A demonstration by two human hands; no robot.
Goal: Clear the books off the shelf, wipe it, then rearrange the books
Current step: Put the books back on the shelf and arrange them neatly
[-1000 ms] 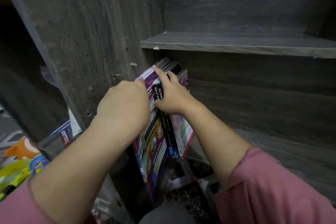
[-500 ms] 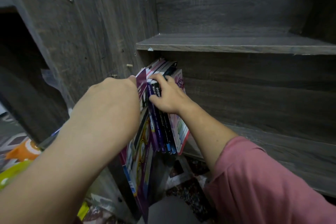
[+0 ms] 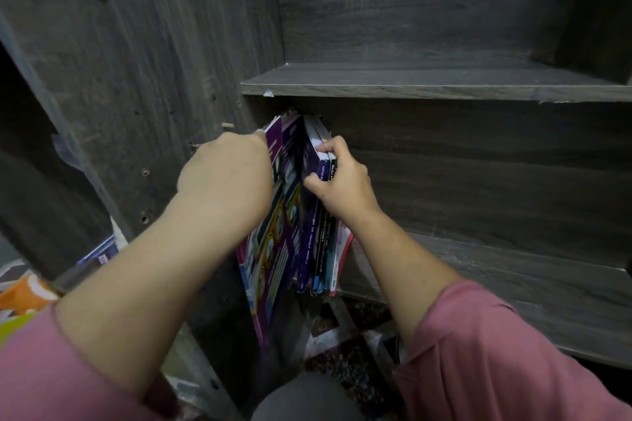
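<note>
Right-hand fingers (image 3: pixel 331 147): curled over the top edges of the slim books (image 3: pixel 319 249), thumb against the spines. That is a pinch on the two or three nearest spines; the exact count is not readable.

Right hand (image 3: pixel 342 188) sits at 3 o'clock of the stack.

Left hand (image 3: pixel 225 178): at 9 o'clock of the stack, fingers curled and mostly hidden behind the knuckles. It appears to grip the top corner of the purple workbook (image 3: pixel 273 260).

Workbook: tilted, its foot hanging past the front edge of the lower shelf (image 3: pixel 496 284) toward 6 o'clock. The slim books stand upright just beside it at 3 o'clock, touching it.

The whole stack is packed into the corner against the side panel (image 3: pixel 154 61), under the upper shelf (image 3: pixel 427 87), which lies at 12 o'clock. Patterned floor (image 3: pixel 345 352) lies below.

Judgement: the hands are handling the stack, one on each part. Whether the books are going out or back in cannot be told from this view.

Next move calls for:
- parting workbook from slim books without fanning the spines
- supporting the overhanging workbook, the likeliest to drop
</note>
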